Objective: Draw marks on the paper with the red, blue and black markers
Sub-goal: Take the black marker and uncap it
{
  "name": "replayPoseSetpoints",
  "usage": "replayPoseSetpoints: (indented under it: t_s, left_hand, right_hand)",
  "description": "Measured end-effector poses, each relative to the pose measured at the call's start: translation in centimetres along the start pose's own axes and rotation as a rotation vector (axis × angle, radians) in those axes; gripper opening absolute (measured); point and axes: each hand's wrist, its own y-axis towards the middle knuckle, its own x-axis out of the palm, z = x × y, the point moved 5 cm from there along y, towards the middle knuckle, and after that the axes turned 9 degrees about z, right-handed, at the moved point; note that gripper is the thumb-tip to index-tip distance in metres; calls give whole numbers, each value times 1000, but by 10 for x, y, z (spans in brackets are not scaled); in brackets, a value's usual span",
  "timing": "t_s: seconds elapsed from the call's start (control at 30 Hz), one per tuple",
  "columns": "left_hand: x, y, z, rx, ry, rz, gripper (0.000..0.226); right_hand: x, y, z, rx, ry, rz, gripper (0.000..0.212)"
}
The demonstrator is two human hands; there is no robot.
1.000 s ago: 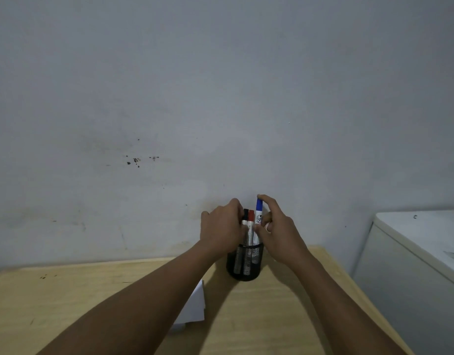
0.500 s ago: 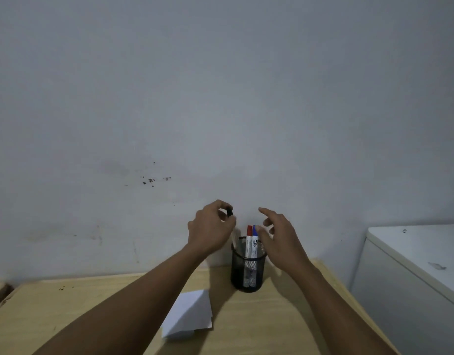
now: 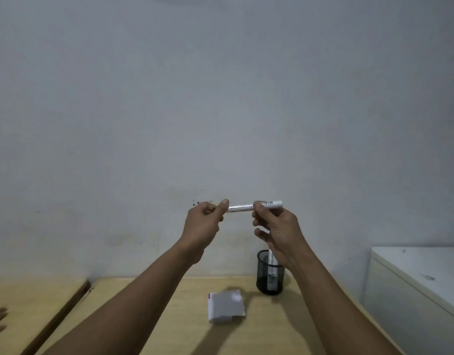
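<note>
Marker: one white-barrelled marker (image 3: 254, 206) is lying level in the air above the counter; its cap end is hiding inside the left hand (image 3: 203, 226), so its colour is unclear.
Fingers: both hands are pinching the barrel, the right hand (image 3: 277, 229) mid-barrel.
Holder: one black mesh cup (image 3: 270, 274) is holding markers, partly hidden; count unclear.
Paper: one folded white sheet (image 3: 226, 306) is lying on the wooden counter (image 3: 169, 316).

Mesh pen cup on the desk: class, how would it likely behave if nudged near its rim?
The cup looks tall and narrow, so it may tip rather than slide. Open mesh suggests it is light. The markers standing inside probably raise its balance point.
</note>
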Motion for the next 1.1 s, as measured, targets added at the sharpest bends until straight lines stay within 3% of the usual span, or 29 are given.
replayPoseSetpoints:
  t_s: [0.2, 0.33, 0.47, 0.53, 0.63, 0.8, 0.97, 1.1]
  left_hand:
    - [-30, -34, 18, 104, 71, 10, 58]
    - [-44, -48, 26, 186, 116, -13, 50]
    - [-50, -57, 34, 272, 182, -17, 58]
    - [-51, -59, 38, 284, 194, -19, 49]
    - [-53, -55, 34, 170, 144, -17, 35]
    - [-52, -45, 15, -6, 130, -65, 36]
    - [-57, -30, -17, -192, 201, -73, 42]
    - [-67, -12, -51, -147, 273, -36, 41]
  right_hand:
    - [49, -45, -3, 28, -2, -93, 16]
    - [56, -61, -7, 22, 33, -56, 19]
    - [59, -73, -10, 23, 72, -62, 19]
    - [60, -76, -13, 2, 92, -76, 17]
    - [61, -77, -16, -74, 34, -121, 12]
    - [58, -74, -8, -158, -50, -178, 10]
    - [52, -70, 26, -33, -81, -283, 13]
    - [43, -57, 54, 34, -61, -267, 16]
